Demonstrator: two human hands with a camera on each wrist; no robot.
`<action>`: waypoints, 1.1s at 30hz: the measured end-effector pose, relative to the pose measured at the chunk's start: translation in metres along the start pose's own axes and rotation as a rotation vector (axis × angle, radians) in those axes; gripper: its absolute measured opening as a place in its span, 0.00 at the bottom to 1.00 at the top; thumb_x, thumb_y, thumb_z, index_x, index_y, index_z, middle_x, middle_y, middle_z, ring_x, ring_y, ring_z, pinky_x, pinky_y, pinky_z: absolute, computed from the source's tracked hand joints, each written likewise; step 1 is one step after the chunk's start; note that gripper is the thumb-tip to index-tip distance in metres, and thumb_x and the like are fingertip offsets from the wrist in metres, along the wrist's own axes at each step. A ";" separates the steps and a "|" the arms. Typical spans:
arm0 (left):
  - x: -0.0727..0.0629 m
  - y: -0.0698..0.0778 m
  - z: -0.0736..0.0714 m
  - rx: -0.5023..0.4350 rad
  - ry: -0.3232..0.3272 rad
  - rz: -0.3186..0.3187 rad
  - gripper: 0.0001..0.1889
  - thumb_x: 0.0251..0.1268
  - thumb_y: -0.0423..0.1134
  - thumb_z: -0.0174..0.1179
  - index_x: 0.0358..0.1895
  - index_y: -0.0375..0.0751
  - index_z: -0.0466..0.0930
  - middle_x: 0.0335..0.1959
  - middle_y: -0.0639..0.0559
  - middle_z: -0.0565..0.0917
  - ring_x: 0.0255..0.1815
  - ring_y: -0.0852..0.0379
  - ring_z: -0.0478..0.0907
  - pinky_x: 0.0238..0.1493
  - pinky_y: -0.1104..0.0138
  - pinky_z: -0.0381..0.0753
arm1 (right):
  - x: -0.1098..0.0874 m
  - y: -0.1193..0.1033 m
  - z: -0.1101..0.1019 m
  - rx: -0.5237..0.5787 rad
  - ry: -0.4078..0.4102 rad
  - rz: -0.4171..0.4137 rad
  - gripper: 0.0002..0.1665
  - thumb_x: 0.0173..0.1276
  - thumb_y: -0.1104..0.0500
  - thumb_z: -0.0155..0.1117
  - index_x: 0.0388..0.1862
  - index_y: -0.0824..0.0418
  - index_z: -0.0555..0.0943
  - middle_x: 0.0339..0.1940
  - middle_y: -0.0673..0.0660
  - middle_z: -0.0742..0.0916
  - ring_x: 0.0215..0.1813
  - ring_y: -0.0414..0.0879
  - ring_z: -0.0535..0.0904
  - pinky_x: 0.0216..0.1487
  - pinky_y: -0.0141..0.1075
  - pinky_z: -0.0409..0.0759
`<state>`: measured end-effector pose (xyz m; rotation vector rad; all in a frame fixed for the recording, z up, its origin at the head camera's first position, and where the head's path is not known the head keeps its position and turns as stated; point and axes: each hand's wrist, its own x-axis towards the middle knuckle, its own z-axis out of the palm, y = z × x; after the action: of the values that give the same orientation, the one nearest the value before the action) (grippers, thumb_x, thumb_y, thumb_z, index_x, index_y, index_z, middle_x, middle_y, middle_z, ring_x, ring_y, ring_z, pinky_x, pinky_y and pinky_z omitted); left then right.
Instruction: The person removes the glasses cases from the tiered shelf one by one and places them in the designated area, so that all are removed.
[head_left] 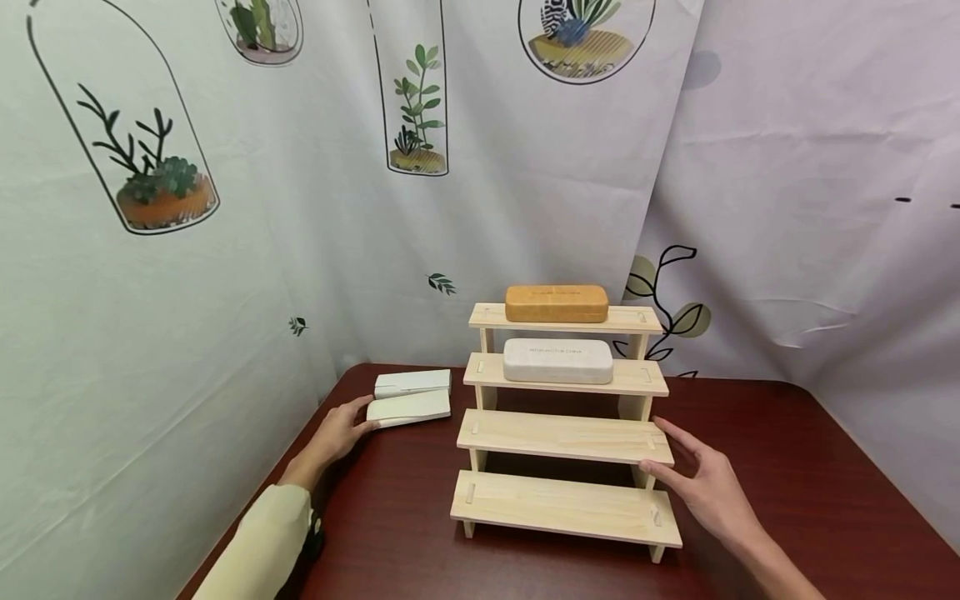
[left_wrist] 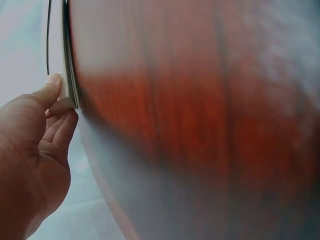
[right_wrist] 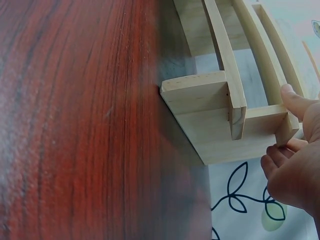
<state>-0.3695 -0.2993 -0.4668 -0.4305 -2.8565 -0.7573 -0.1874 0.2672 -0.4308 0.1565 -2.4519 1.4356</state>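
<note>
At the table's left, my left hand (head_left: 343, 427) pinches the left end of a flat white box (head_left: 408, 408). The left wrist view shows the thumb on one face of the white box (left_wrist: 58, 50) and the fingers curled at its end. Right behind it lies another flat white box (head_left: 412, 382). My right hand (head_left: 705, 483) grips the right end of a board on a four-tier wooden step shelf (head_left: 562, 437), the second tier up. In the right wrist view the thumb lies on the board's edge, with fingers behind the wooden shelf (right_wrist: 267, 75).
An orange-brown case (head_left: 557, 304) sits on the top tier, a white oblong case (head_left: 558, 361) on the tier below. The dark red table (head_left: 390, 508) meets a white curtain (head_left: 315, 167) printed with plants at the back and left.
</note>
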 end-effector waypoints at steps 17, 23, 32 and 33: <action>0.011 0.011 0.004 0.042 0.014 -0.122 0.30 0.75 0.34 0.67 0.74 0.23 0.70 0.70 0.26 0.76 0.72 0.26 0.70 0.70 0.35 0.70 | 0.000 -0.001 0.000 -0.049 0.014 0.015 0.46 0.70 0.50 0.79 0.81 0.62 0.70 0.72 0.69 0.80 0.62 0.43 0.83 0.47 0.27 0.84; 0.013 0.013 0.006 0.042 0.053 -0.151 0.28 0.75 0.34 0.67 0.73 0.26 0.74 0.66 0.29 0.80 0.70 0.27 0.73 0.68 0.35 0.72 | -0.001 0.000 0.001 -0.033 0.018 0.007 0.46 0.70 0.51 0.79 0.81 0.62 0.70 0.71 0.69 0.81 0.58 0.30 0.81 0.47 0.26 0.84; 0.014 0.015 0.006 0.023 0.097 -0.163 0.25 0.74 0.33 0.68 0.70 0.29 0.78 0.62 0.32 0.84 0.66 0.29 0.77 0.66 0.36 0.75 | -0.001 -0.001 0.001 -0.019 0.024 -0.006 0.46 0.70 0.52 0.79 0.81 0.63 0.70 0.69 0.70 0.82 0.56 0.30 0.82 0.46 0.26 0.84; 0.014 0.015 0.006 0.025 0.103 -0.164 0.25 0.73 0.33 0.68 0.70 0.30 0.79 0.61 0.32 0.85 0.66 0.29 0.77 0.65 0.36 0.75 | -0.001 0.000 0.002 -0.018 0.024 -0.006 0.46 0.70 0.52 0.79 0.81 0.63 0.70 0.69 0.70 0.82 0.56 0.29 0.81 0.46 0.26 0.84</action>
<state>-0.3787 -0.2803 -0.4624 -0.1496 -2.8258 -0.7462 -0.1863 0.2656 -0.4315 0.1416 -2.4424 1.4039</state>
